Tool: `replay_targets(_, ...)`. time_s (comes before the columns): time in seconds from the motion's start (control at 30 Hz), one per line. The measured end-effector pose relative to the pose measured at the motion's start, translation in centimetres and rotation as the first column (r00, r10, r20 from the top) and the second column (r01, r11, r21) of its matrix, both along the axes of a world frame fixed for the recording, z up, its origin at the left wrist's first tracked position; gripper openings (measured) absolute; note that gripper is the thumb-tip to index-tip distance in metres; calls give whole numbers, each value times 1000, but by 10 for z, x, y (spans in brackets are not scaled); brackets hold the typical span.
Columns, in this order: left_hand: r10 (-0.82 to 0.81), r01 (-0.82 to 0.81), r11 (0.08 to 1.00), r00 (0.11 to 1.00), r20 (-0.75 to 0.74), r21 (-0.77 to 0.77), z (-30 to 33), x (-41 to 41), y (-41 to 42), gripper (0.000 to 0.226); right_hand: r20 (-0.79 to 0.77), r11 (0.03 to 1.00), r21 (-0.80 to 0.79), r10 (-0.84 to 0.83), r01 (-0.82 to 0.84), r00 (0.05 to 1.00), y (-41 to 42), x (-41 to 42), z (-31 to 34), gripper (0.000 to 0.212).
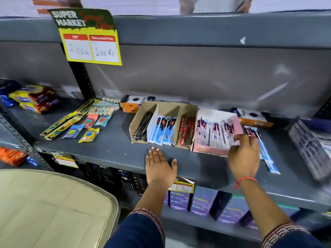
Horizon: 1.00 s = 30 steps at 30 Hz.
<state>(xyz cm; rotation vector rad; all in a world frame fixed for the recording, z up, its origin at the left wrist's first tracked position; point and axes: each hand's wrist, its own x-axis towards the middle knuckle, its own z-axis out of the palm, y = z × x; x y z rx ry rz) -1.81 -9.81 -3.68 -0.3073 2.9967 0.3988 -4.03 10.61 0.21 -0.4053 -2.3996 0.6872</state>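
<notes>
Navy sleeves (139, 233), maroon patterned cuffs (149, 214); red thread (246, 179) on right wrist.

Shelf (111, 151): divided carton (133, 126) at centre, pen packs (164, 129) in its compartments. Packet box (206, 149) touching its right side; loose packets (265, 149) right of that, small box (254, 118) behind. Left hand (159, 165) flat before the carton; right hand (244, 154) at the packet box's front right corner.

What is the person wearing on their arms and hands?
The left sleeve and right sleeve are dark blue, with red-and-white patterned cuffs. The left hand and right hand are bare, with no gloves. A thin red thread is tied round the right wrist.
</notes>
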Motion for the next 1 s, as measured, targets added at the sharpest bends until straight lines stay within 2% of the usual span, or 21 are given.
replay_targets(0.13, -33, 33, 999, 999, 2, 5, 1, 6, 34, 77, 166, 996, 24, -90, 87, 982, 41, 9, -8, 30)
replay_targets(0.3, -102, 102, 995, 995, 0, 12, 1, 10, 76, 77, 361, 990, 34, -139, 136, 922, 84, 15, -10, 39)
replay_targets(0.47, -104, 105, 994, 994, -35, 19, -4, 13, 95, 76, 581, 998, 63, -47, 12, 813, 113, 2, -13, 37)
replay_targets(0.57, -91, 91, 996, 995, -45, 3, -5, 13, 96, 76, 557, 1000, -23, 16, -4, 831, 123, -9, -15, 34)
replay_targets(0.73, -88, 86, 995, 995, -44, -39, -5, 14, 97, 75, 550, 955, -285, 96, 79, 830, 136, -21, -14, 35)
replay_targets(0.87, -90, 89, 994, 996, -26, -57, -5, 14, 98, 75, 524, 936, -340, 103, 96, 846, 140, -11, -15, 5)
replay_targets(0.9, -92, 90, 994, 996, -17, -61, -5, 13, 98, 75, 505, 925, -366, 101, 106, 857, 142, -10, -17, 6)
replay_targets(1.0, -100, 100, 993, 995, 8, -69, -4, 13, 98, 75, 397, 809, -565, 94, 162, 913, 145, -5, -20, 10)
